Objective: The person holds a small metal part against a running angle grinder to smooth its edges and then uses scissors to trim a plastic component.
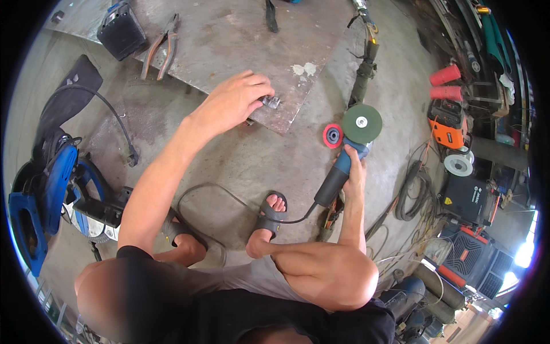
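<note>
My right hand [356, 166] is wrapped round the blue and black body of an angle grinder [331, 182]. Its round green disc [369, 121] faces up, and a black cord trails from the rear of the handle. Close by the disc is a red-rimmed round part [332, 136]. My left hand [240, 98] reaches over the near corner of a worn metal plate [229, 43], fingers closed on a small grey metal piece [271, 102] there. The hand covers part of that piece, so its full shape is hidden.
Pliers [162, 49] with orange and dark handles and a black box-shaped thing [122, 31] lie at the upper left. A blue saw-like machine [60, 189] stands left. On the right are an orange machine [450, 127], coiled cable [413, 192] and a dark case [470, 198].
</note>
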`<act>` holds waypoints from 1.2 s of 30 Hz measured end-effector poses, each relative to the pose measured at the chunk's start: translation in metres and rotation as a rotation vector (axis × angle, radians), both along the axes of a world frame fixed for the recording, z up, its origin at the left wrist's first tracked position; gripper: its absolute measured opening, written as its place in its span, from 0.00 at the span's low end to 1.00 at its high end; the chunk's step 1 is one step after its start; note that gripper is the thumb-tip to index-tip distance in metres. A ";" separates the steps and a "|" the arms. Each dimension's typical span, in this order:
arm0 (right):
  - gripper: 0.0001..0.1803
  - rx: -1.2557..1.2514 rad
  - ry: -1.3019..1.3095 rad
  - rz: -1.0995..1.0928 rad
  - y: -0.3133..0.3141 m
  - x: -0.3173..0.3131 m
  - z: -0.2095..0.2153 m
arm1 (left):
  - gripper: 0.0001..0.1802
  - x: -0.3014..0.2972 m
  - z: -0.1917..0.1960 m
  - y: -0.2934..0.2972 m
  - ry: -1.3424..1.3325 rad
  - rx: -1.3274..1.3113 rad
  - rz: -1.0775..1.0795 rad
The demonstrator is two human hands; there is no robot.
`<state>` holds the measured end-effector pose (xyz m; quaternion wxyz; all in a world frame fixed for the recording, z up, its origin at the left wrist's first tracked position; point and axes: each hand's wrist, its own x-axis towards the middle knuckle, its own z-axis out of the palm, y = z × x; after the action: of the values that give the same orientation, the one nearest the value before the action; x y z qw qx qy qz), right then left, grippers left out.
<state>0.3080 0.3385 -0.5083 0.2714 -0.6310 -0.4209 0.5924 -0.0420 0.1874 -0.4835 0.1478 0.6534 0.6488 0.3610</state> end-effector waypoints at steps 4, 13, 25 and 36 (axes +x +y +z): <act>0.22 0.126 -0.106 0.122 0.010 0.017 0.002 | 0.10 -0.010 -0.014 0.019 -0.029 0.023 -0.172; 0.21 0.232 -0.278 0.368 0.004 0.005 0.043 | 0.08 0.008 -0.023 0.057 -0.238 0.009 -0.138; 0.22 0.222 -0.328 0.645 -0.002 -0.017 0.044 | 0.09 0.014 -0.024 0.054 -0.323 0.065 -0.151; 0.22 0.218 -0.334 0.600 -0.004 -0.023 0.045 | 0.13 0.022 -0.026 0.053 -0.086 0.120 -0.138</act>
<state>0.2854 0.3349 -0.4632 0.0786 -0.5350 -0.6866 0.4859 -0.0195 0.2405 -0.5093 0.1609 0.6882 0.5723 0.4160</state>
